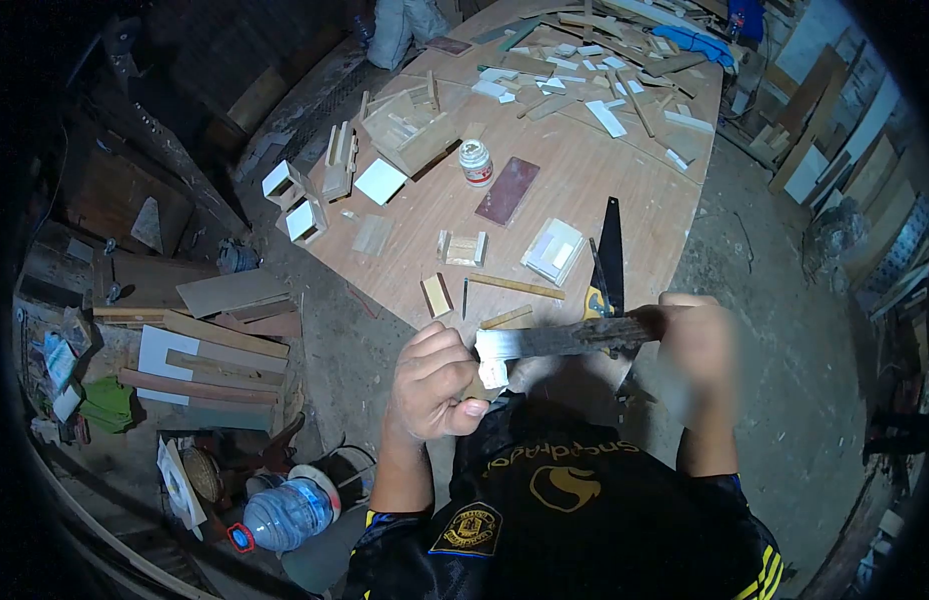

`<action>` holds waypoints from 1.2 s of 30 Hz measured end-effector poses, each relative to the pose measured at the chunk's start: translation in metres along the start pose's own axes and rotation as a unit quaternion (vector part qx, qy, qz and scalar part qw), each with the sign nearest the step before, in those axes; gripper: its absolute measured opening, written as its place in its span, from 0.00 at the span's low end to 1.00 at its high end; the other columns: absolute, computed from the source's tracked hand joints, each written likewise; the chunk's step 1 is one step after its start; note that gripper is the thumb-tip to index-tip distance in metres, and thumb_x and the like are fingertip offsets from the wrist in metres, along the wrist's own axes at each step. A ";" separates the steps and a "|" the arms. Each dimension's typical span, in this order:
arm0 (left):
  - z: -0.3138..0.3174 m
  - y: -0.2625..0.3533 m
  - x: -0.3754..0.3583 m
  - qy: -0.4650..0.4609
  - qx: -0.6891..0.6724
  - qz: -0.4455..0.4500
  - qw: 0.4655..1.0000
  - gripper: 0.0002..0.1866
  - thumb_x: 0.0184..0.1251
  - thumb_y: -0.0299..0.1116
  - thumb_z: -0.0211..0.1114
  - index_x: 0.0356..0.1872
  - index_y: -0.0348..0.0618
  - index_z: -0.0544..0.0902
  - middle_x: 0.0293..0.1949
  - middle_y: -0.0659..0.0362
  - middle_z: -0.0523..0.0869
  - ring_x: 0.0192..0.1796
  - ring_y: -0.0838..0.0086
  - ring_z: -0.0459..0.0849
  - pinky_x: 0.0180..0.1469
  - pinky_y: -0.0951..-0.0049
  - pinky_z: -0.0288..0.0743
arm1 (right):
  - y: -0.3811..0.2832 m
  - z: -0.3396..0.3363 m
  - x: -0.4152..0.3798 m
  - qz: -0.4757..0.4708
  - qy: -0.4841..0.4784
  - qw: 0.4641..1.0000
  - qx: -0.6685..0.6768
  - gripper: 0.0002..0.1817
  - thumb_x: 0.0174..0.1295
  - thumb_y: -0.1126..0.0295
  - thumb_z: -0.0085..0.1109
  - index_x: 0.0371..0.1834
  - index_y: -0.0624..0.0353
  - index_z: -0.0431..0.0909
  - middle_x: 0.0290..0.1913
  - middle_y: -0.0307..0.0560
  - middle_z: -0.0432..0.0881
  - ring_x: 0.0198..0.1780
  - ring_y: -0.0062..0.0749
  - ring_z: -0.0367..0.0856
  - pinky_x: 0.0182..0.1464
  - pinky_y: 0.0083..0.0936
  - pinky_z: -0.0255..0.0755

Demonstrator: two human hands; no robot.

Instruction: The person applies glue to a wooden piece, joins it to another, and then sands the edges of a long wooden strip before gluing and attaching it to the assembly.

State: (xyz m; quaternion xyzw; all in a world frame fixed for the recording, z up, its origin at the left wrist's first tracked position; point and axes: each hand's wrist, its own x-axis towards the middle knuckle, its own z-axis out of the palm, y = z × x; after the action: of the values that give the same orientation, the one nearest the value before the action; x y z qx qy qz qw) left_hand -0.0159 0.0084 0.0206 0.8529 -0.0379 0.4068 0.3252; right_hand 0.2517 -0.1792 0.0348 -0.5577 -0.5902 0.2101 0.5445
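My left hand (432, 385) is closed around a small block with a white face (494, 374), held above the near edge of the table. My right hand (700, 345), partly blurred, grips the right end of a long flat metal tool (575, 338), dark along much of its length. Its bright left end meets or overlaps the block beside my left fingers; exact contact cannot be made out. Just beyond the tool lie a handsaw (611, 250) with a black blade and yellow handle, a thin wooden strip (515, 288) and a dark pencil-like stick (465, 298).
On the wooden table (425, 240) stand an open white jar (476, 163), a reddish-brown slab (508, 190), a small wooden tray (462, 249) and a wooden box (410, 130). Offcuts (605, 118) litter the far end. A large water bottle (285, 515) lies at lower left.
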 end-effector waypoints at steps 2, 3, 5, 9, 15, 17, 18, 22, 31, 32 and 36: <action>0.001 0.000 0.001 0.012 -0.002 0.007 1.000 0.18 0.64 0.43 0.65 0.26 0.38 0.76 0.21 0.56 0.74 0.22 0.64 0.70 0.28 0.65 0.61 | 0.000 -0.001 0.001 -0.002 0.005 1.000 0.023 0.15 0.64 0.72 0.54 0.19 0.68 0.74 0.19 0.44 0.67 0.20 0.27 0.66 0.24 0.27 0.57; 0.001 0.000 0.000 0.005 -0.006 0.000 1.000 0.18 0.64 0.43 0.65 0.25 0.38 0.76 0.21 0.56 0.74 0.22 0.64 0.70 0.28 0.65 0.61 | 0.003 -0.002 0.000 -0.002 0.004 1.000 0.023 0.15 0.64 0.72 0.54 0.19 0.68 0.74 0.19 0.44 0.67 0.20 0.27 0.66 0.24 0.27 0.57; -0.001 0.001 -0.001 -0.003 -0.011 -0.007 1.000 0.18 0.64 0.43 0.65 0.25 0.38 0.75 0.21 0.56 0.74 0.22 0.64 0.70 0.28 0.65 0.61 | 0.012 -0.006 -0.005 -0.024 -0.031 0.999 0.027 0.11 0.62 0.75 0.54 0.24 0.70 0.79 0.20 0.44 0.69 0.20 0.26 0.67 0.24 0.27 0.57; 0.000 -0.001 -0.001 -0.011 -0.006 -0.007 1.000 0.19 0.63 0.44 0.65 0.25 0.37 0.76 0.21 0.56 0.73 0.22 0.64 0.70 0.28 0.64 0.61 | 0.008 0.003 -0.002 -0.038 -0.017 0.999 0.024 0.10 0.60 0.76 0.54 0.31 0.71 0.84 0.20 0.43 0.71 0.21 0.24 0.70 0.25 0.25 0.59; 0.001 -0.001 0.000 0.017 -0.024 -0.003 1.000 0.18 0.63 0.43 0.65 0.26 0.37 0.76 0.21 0.56 0.73 0.23 0.63 0.70 0.29 0.64 0.60 | -0.001 0.004 0.002 0.010 0.031 0.999 -0.031 0.11 0.60 0.77 0.55 0.40 0.70 0.86 0.22 0.42 0.76 0.23 0.22 0.74 0.26 0.21 0.64; 0.001 -0.001 0.000 0.018 -0.026 -0.003 1.000 0.18 0.63 0.43 0.65 0.26 0.37 0.76 0.21 0.56 0.73 0.23 0.63 0.70 0.29 0.64 0.60 | -0.008 0.009 0.003 -0.009 0.068 0.997 -0.037 0.15 0.67 0.67 0.55 0.36 0.72 0.83 0.21 0.43 0.77 0.21 0.24 0.76 0.25 0.21 0.66; 0.001 -0.001 -0.001 0.023 -0.027 -0.007 0.999 0.18 0.63 0.43 0.65 0.26 0.37 0.76 0.21 0.56 0.73 0.23 0.63 0.70 0.29 0.63 0.60 | -0.008 0.011 0.000 -0.009 0.067 0.997 -0.037 0.15 0.67 0.67 0.55 0.36 0.72 0.83 0.21 0.43 0.77 0.21 0.24 0.76 0.25 0.21 0.66; 0.003 -0.002 -0.002 0.042 -0.048 -0.015 0.998 0.18 0.63 0.43 0.65 0.26 0.37 0.76 0.21 0.56 0.73 0.23 0.62 0.70 0.29 0.63 0.60 | -0.002 0.013 -0.011 -0.015 0.071 0.996 0.049 0.10 0.65 0.72 0.58 0.36 0.71 0.82 0.29 0.51 0.84 0.23 0.28 0.82 0.27 0.22 0.74; 0.001 -0.002 -0.002 0.032 -0.074 -0.037 0.996 0.19 0.65 0.43 0.63 0.24 0.38 0.74 0.20 0.57 0.71 0.22 0.64 0.68 0.28 0.64 0.58 | 0.002 0.013 -0.007 -0.175 0.027 0.983 -0.045 0.05 0.56 0.77 0.66 0.35 0.64 0.85 0.35 0.54 0.86 0.31 0.38 0.86 0.32 0.28 0.77; 0.000 -0.002 -0.003 0.032 -0.073 -0.037 0.996 0.19 0.65 0.43 0.63 0.24 0.38 0.74 0.20 0.57 0.71 0.22 0.64 0.68 0.28 0.64 0.58 | 0.003 0.013 -0.008 -0.172 0.027 0.984 -0.045 0.05 0.54 0.78 0.67 0.34 0.63 0.86 0.35 0.54 0.86 0.32 0.38 0.86 0.33 0.28 0.77; -0.002 -0.003 -0.008 0.047 -0.075 -0.041 0.995 0.19 0.65 0.43 0.63 0.24 0.38 0.74 0.20 0.57 0.71 0.22 0.64 0.68 0.27 0.64 0.57 | -0.001 0.008 -0.012 -0.146 0.022 0.988 -0.036 0.02 0.51 0.75 0.68 0.27 0.62 0.86 0.33 0.54 0.86 0.32 0.42 0.87 0.36 0.31 0.77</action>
State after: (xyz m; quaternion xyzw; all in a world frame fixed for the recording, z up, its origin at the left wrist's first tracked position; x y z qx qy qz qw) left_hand -0.0210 0.0106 0.0141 0.8070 -0.0179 0.4284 0.4062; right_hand 0.2414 -0.1874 0.0276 -0.4891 -0.6603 0.0951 0.5619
